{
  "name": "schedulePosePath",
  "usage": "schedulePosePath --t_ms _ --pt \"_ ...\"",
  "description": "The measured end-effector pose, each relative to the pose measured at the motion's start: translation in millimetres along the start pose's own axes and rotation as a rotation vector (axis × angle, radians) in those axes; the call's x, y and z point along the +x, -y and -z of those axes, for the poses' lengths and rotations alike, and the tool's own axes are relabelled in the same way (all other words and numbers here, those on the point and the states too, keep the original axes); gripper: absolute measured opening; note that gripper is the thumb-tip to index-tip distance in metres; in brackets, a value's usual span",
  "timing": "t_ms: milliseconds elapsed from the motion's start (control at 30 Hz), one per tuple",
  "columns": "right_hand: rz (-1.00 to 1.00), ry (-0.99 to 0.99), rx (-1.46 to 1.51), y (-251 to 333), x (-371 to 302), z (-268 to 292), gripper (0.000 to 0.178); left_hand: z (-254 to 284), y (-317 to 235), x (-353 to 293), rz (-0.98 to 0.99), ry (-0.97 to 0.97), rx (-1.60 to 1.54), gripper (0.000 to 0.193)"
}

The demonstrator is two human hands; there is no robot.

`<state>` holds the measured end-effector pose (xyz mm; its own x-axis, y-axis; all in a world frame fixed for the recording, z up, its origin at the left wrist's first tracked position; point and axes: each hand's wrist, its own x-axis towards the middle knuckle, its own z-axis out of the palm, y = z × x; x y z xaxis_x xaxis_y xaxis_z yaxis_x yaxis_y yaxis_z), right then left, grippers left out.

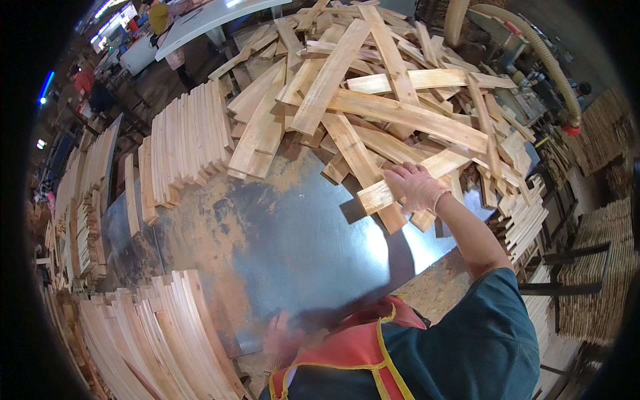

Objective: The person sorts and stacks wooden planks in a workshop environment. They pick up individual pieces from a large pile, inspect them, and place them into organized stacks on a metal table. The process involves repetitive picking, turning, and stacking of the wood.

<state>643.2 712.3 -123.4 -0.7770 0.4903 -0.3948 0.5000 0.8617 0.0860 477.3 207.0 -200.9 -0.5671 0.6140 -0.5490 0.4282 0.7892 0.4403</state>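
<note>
My right hand (420, 189), in a pale thin glove, reaches out to the pile and grips a light wooden board (378, 196) near its close end. Its fingers lie over the upper face; the thumb side is partly hidden. That board rests slantwise across other loose boards and its near end sticks out over the metal tabletop (303, 233). Close to my body, by the table's front edge, my left hand (280, 340) is smeared by motion. Its fingers are not clear, and no board shows in it.
A heap of loose boards (410, 119) covers the table's far side. Upright rows of boards stand at the left (190, 137) and near left (163, 327). Sawdust (207, 247) coats part of the tabletop. A ribbed hose (550, 57) hangs at far right. People (160, 20) work in the background.
</note>
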Motion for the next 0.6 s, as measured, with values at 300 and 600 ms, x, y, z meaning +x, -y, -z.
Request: schedulePosePath --t_ms 300,600 --pt "0.528 -0.491 0.253 180 -30 -35 0.052 19 29 -11 -0.158 -0.371 0.087 0.094" --pt "-0.12 -0.626 0.233 19 44 10 0.081 -21 37 65 -0.205 -0.296 0.495 0.097"
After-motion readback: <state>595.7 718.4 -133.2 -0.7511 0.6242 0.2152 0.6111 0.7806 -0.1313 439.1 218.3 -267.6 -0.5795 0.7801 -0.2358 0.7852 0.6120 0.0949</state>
